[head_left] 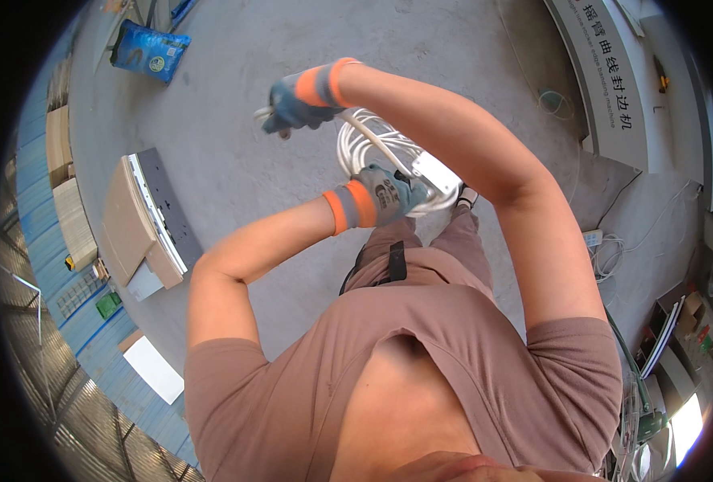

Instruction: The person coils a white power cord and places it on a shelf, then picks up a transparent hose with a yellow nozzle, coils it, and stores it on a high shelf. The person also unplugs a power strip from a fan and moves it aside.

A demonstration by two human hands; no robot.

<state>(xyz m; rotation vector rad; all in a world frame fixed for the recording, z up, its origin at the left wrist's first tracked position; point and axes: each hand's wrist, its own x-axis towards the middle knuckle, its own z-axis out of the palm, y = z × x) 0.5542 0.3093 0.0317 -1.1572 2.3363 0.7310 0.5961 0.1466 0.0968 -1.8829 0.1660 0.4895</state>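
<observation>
A coiled white extension cord (352, 149) hangs in front of my legs, with a white socket block (436, 173) at its right side. My left hand (389, 195), in a grey-blue glove with an orange cuff, is closed around the lower part of the coil beside the block. Reaching across to the left, my right hand (299, 103), in a matching glove, grips a length of the cable. A short piece of white cable sticks out past its fingers, and another stretch runs from this hand back toward the block. Part of the coil lies behind my right forearm.
A blue bag (149, 51) lies at the far left on the grey floor (252, 48). Stacked flat boards (143, 217) stand at the left. A large grey-white machine panel (606, 80) is at the far right, with a power strip (592, 238) and loose white cables below it.
</observation>
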